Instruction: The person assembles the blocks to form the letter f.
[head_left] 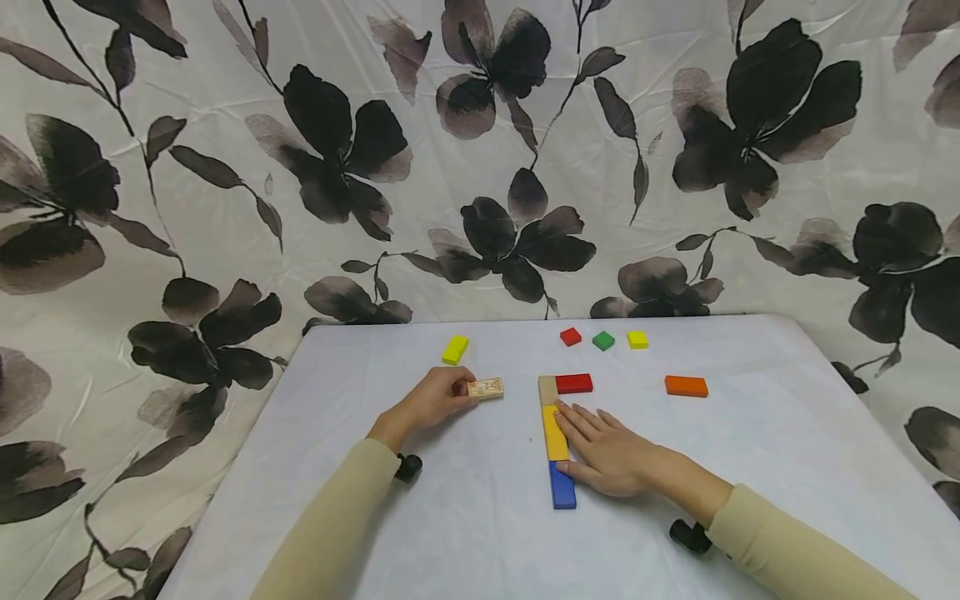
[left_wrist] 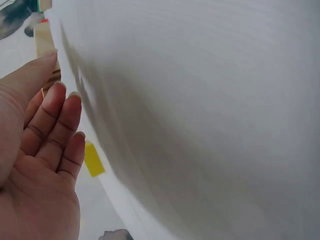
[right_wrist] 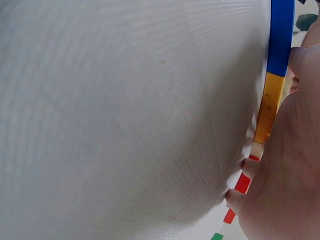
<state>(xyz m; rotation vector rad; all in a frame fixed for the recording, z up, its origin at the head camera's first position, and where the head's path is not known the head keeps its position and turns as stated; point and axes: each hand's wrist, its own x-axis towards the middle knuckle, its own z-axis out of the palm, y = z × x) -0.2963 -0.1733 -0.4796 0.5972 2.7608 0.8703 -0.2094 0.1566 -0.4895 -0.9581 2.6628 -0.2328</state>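
My left hand [head_left: 433,398] pinches one end of a plain wooden block [head_left: 487,388] with a printed face, left of a row of blocks. In the left wrist view, thumb and fingertips meet at that block [left_wrist: 45,42]. The row runs toward me: a plain wooden block [head_left: 548,390], a yellow block [head_left: 555,433] and a blue block [head_left: 562,486], end to end. A red block [head_left: 574,383] lies sideways against the wooden one's right side. My right hand [head_left: 611,454] rests with straight fingers along the row's right side, touching the yellow and blue blocks.
A yellow block [head_left: 455,350] lies beyond my left hand. Small red [head_left: 571,337], green [head_left: 603,341] and yellow [head_left: 637,339] blocks are spread near the table's far edge. An orange block [head_left: 686,386] sits at the right. A flowered cloth [head_left: 495,167] hangs behind the white table [head_left: 465,517].
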